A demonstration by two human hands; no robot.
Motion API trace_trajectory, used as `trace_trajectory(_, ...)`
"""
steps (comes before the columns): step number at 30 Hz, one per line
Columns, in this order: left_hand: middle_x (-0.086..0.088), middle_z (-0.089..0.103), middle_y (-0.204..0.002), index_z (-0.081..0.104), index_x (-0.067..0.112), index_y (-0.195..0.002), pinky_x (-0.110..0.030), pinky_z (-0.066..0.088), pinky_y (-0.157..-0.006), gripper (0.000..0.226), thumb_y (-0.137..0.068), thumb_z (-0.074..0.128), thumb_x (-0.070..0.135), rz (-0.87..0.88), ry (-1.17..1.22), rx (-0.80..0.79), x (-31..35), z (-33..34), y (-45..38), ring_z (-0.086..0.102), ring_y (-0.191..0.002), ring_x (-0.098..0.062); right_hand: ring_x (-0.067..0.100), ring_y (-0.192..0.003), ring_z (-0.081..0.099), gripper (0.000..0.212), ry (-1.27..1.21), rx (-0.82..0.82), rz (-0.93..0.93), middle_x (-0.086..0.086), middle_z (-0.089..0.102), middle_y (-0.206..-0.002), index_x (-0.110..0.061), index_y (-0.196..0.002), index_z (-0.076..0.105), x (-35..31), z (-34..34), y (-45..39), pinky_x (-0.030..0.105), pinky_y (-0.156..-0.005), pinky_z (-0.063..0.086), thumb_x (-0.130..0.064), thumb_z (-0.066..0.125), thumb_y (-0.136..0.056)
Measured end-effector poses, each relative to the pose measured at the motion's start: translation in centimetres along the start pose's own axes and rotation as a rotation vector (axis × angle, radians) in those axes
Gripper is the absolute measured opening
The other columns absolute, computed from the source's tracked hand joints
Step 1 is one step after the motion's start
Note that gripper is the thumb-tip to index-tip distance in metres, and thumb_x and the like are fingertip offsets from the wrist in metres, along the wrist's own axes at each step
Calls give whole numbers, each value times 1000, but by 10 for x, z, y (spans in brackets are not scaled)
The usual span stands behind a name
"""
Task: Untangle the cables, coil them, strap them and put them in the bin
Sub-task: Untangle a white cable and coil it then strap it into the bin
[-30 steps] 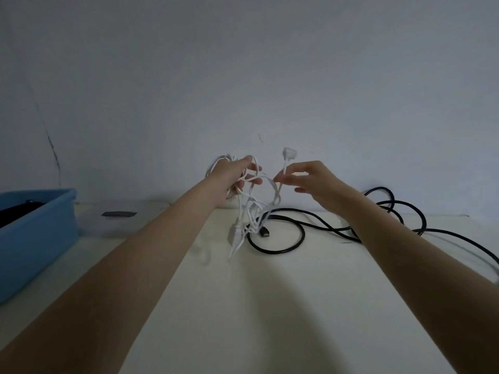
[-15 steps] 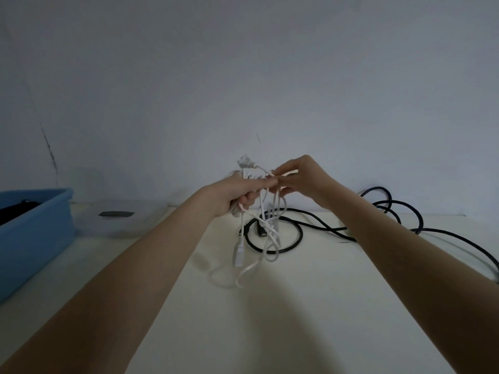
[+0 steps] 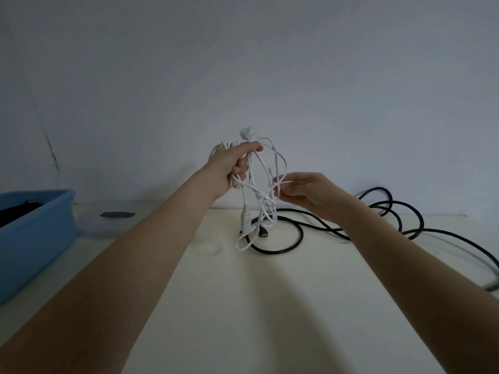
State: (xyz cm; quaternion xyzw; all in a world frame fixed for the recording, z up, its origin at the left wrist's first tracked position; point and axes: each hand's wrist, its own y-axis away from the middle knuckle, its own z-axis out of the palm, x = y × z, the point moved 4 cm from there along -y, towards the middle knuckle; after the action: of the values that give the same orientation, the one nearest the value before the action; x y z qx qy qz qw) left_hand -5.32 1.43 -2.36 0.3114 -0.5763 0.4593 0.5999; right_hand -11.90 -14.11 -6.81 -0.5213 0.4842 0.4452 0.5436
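Left hand (image 3: 232, 166) is up above the tabletop (image 3: 243, 306), fingers curled round a bunch of white cable (image 3: 266, 203), gripping it near the top. A white plug (image 3: 247, 133) sticks up just above that fist. From the grip the white cable hangs in loose, tangled loops, and its lowest loop dips to about tabletop level, in front of the black cable.

Right hand (image 3: 305, 193) sits lower and to the right, fingertips brought together on a strand of the white cable at the side of the tangle, pinching it between thumb and fingers. The two hands are apart, joined only by the tangle between them.

Below the hanging loops, the black cable (image 3: 297, 238) lies on the tabletop: one round loop near the middle, its connector end lying inside that loop, then further curves trailing off to the right edge, with more loops rising against the wall (image 3: 243, 63) behind the right wrist.

Over on the far left stands the blue bin (image 3: 40, 230), on the tabletop, well apart from both hands. Something dark lies inside it; what it is, I cannot tell. Just behind the bin, against the wall, sits a pale flat lid-like piece (image 3: 108, 220) with a dark patch on top.
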Motion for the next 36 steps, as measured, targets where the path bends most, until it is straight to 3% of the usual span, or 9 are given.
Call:
trace_trajectory(8,9,33,-36,62,12,-77,-12,25,-34,12,-88,63,16,-1,-25,87,-9,-3,0,23,-29,-3,22,-77,53,13,361,283,-184,19,57,-84,-8,-82,64,-15,8,-8,30,-73,46,-10,75,-76)
trace_trajectory(10,7,35,-38,61,12,-74,-12,26,-36,15,-87,66,18,-6,-67,112,-12,0,3,24,-30,-4,14,-73,51,20,398,250,-211,14,63,-84,-2,-88,71,-19,13,-7,23,-69,40,-20,72,-80)
trace_trajectory(14,1,43,-50,47,14,-64,-11,26,-34,35,-83,70,34,5,-387,191,-20,1,7,35,-40,-9,15,-76,60,24,295,81,-118,10,67,-86,-2,-94,70,-25,22,-6,23,-76,50,-23,62,-88)
trace_trajectory(17,-1,43,-53,43,15,-65,-11,26,-33,42,-81,69,42,16,-525,171,-24,1,9,37,-44,-11,13,-56,43,14,261,137,-38,7,51,-68,4,-92,69,-26,20,-7,17,-49,43,-6,61,-88)
trace_trajectory(20,-2,42,-56,47,13,-74,-16,28,-38,34,-80,73,33,-40,-313,266,-28,-24,6,35,-45,-10,10,-47,30,8,223,304,-20,2,39,-58,1,-81,68,-34,-2,-6,16,-36,28,-4,63,-85)
trace_trajectory(23,-1,46,-49,43,12,-65,-16,25,-37,33,-85,70,18,-113,72,497,-38,-68,3,36,-36,-6,6,-30,28,17,-180,503,-41,0,32,-50,-2,-72,57,-41,-37,-1,15,-33,28,1,55,-89)
trace_trajectory(26,-2,46,-49,43,12,-62,-18,27,-44,35,-87,67,17,-115,148,629,-44,-91,3,36,-46,-8,7,-32,24,23,-375,623,-48,-1,28,-51,-7,-72,49,-37,-62,4,16,-34,27,-3,46,-95)
trace_trajectory(33,10,39,-25,46,12,-62,-10,24,-34,34,-85,69,19,-27,129,557,-24,-84,-6,31,-22,0,8,-32,25,28,-95,543,103,-3,33,-39,-5,-70,50,-20,-64,-5,14,-32,24,-2,41,-96)
trace_trajectory(36,10,41,-29,52,10,-67,-9,25,-34,27,-84,71,20,1,129,488,-18,-78,-12,31,-23,-1,13,-44,36,23,144,431,248,6,45,-55,1,-71,54,-5,-52,-3,17,-31,39,1,49,-93)
